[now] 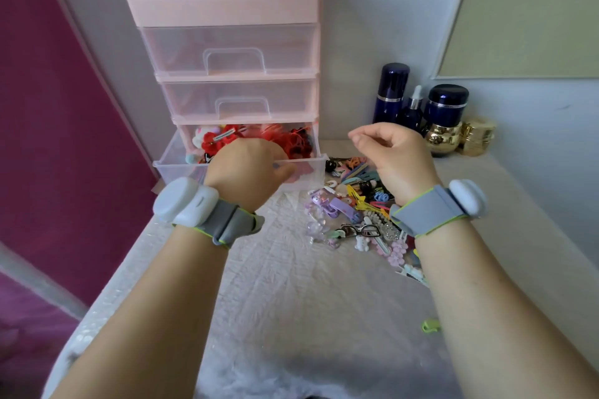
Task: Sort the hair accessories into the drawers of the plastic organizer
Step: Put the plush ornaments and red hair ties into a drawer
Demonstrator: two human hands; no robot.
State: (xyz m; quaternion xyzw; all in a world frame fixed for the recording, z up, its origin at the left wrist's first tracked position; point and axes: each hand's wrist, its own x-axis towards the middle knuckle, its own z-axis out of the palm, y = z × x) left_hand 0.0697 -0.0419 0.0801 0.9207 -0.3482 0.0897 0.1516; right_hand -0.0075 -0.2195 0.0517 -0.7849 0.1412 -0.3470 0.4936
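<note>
A pink plastic organizer with clear drawers stands at the back of the table. Its top two drawers are pushed in. The bottom drawer is pulled out and holds red hair accessories. My left hand grips the front edge of that drawer, fingers curled over the rim. My right hand hovers just right of the drawer with loosely curled fingers and holds nothing. Below it a pile of colourful hair clips lies on the table.
Dark blue bottles and gold jars stand at the back right by the wall. A lone green clip lies near my right forearm. A pale quilted cloth covers the table. A magenta surface rises on the left.
</note>
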